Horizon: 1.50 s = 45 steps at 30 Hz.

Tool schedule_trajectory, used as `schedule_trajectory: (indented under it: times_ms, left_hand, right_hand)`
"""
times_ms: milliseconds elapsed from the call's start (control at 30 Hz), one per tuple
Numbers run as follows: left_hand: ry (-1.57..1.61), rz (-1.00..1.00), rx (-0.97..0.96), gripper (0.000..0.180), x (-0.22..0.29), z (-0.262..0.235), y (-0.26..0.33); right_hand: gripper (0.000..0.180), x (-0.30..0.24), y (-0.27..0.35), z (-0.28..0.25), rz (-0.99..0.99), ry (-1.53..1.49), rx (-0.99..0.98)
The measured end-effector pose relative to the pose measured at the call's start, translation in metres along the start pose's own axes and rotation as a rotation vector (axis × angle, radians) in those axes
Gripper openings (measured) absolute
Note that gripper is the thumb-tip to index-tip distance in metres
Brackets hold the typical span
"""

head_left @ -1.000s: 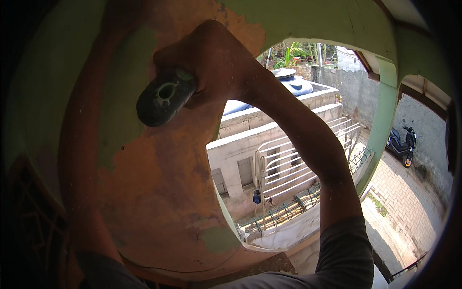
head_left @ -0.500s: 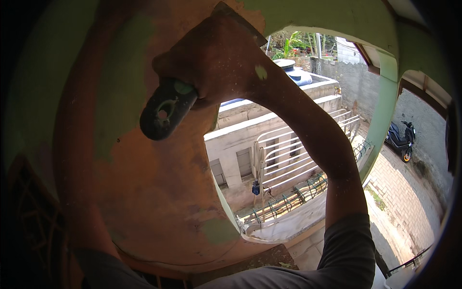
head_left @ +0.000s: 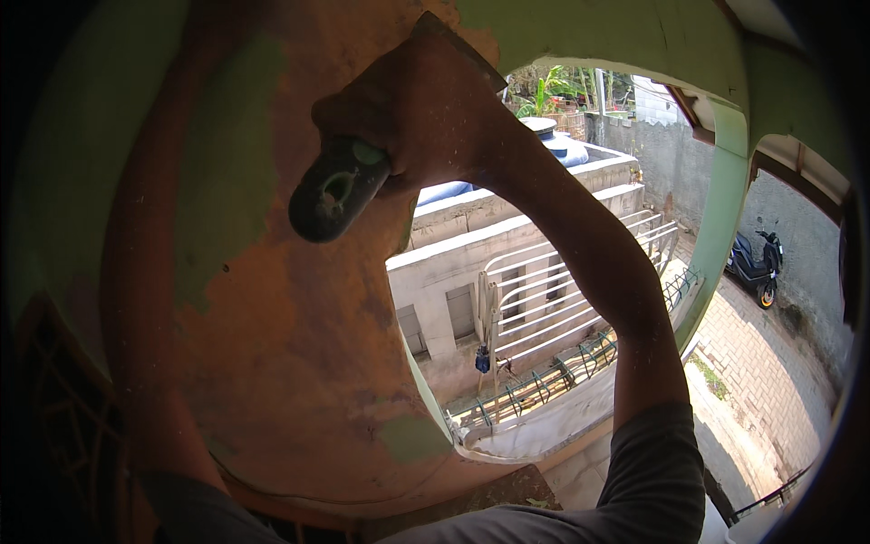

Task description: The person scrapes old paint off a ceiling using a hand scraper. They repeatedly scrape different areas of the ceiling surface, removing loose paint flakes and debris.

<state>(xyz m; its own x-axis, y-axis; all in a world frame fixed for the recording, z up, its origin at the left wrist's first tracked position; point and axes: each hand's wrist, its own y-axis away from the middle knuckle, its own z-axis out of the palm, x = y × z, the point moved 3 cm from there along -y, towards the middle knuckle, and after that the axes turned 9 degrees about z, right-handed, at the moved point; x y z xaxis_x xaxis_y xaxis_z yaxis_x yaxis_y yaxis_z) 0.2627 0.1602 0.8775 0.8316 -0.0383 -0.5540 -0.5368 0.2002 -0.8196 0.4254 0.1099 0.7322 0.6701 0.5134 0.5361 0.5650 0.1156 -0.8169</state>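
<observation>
My right hand [head_left: 417,118] is closed round the dark handle of a scraper [head_left: 337,192], up against the wall. The rounded handle end with its hole points down and left. Past my knuckles, the flat scraper blade juts out at the upper right, near the peeled wall [head_left: 299,335], where orange-brown patches show between remains of green paint. On the left, my left arm [head_left: 140,272] reaches up along the wall to the top edge. Its hand is lost in shadow there, and its fingers cannot be made out.
Right of the wall is an opening with a pale green frame [head_left: 725,154]. Beyond it are a white metal rack [head_left: 544,290], a low pale building [head_left: 435,299], a blue and white water tank [head_left: 562,145] and a parked scooter [head_left: 757,263]. A dark lattice [head_left: 72,399] is at lower left.
My right hand and the scraper have shifted a little to the right, with the handle end slightly higher. My left arm has hardly moved.
</observation>
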Motion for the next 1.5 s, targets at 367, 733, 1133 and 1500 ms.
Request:
schedule_trajectory:
  times_ms: [367,733,1133,1500]
  left_hand:
    - [0.003,-0.006,0.048,0.06,0.0,-0.008,0.0]
    - [0.068,-0.033,-0.033,0.06,0.004,0.0,-0.004]
    - [0.049,0.027,0.096,0.057,-0.001,0.026,0.0]
    - [-0.102,0.098,0.092,0.058,-0.003,0.013,-0.001]
  right_hand:
    - [0.028,0.01,0.005,-0.006,0.025,-0.131,0.146]
    - [0.032,0.015,0.014,-0.006,0.104,-0.193,0.197]
    - [0.026,-0.037,0.017,0.002,0.066,0.046,-0.164]
    - [0.032,0.029,0.016,0.002,0.181,0.13,-0.065]
